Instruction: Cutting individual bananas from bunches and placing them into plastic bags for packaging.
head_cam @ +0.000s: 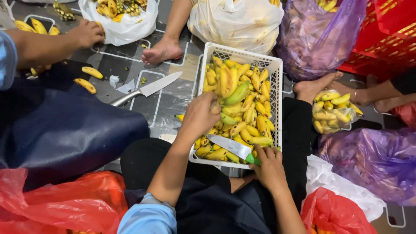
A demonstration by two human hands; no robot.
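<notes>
Looking down from the head camera, I see my left hand (200,115) at the centre of the frame, fingers curled shut around the stem end of a bunch of bananas (229,86) at the left side of the white basket (277,86); the bunch is yellow with one greener fruit and lies on top of the heap; my right hand (269,167) sits lower, at the near rim of the basket, closed around the green handle of a knife (234,146), whose blade points up and left across the small loose bananas; the basket fills the middle of the frame and stands on the patterned floor (173,102) between my knees; a second knife (147,90) with a metal handle lies flat on the floor to the left of the basket, well apart from my hands; in the upper left another person's hand (86,34) rests by a white bag (125,21) of bananas, with two loose bananas (89,79) on the floor just below it; a bare foot (161,51) stands at the top centre; to the right a clear bag of bananas (333,112) sits beside purple bags (372,160), and a red crate (385,39) fills the upper right; red bags (65,203) lie in the lower left.
</notes>
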